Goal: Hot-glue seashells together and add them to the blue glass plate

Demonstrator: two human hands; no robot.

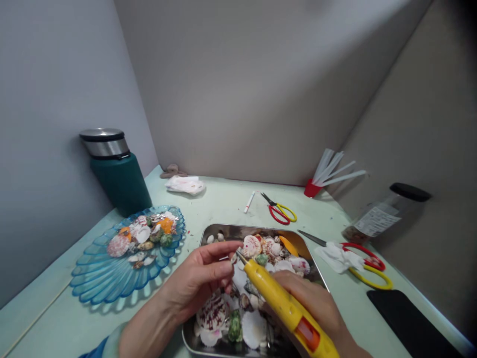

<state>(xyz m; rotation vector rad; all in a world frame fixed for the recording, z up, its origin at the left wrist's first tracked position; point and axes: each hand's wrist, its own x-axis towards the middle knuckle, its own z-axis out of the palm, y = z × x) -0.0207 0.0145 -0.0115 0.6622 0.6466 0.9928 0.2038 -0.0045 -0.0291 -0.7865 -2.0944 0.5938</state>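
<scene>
My right hand (316,298) is wrapped round a yellow hot glue gun (278,293), its metal nozzle angled up and to the left. Pinched in my left hand (204,271) is a small pale shell (234,258), right at the nozzle tip and partly covered by my fingers. Whether nozzle and shell touch, I cannot tell. Under both hands lies a metal tray (233,229) full of shells: a white scallop shell (254,329), a purple-striped scallop shell (212,312), a green snail shell (235,325) and several others.
Left stands a blue scalloped dish (108,278) holding shells, with a green bottle (119,174) behind. Small scissors (279,210), large scissors (368,266) with tissue (339,256), a red cup of glue sticks (313,189), a clear jar (383,214) and a black phone-like slab (410,320) lie rightward.
</scene>
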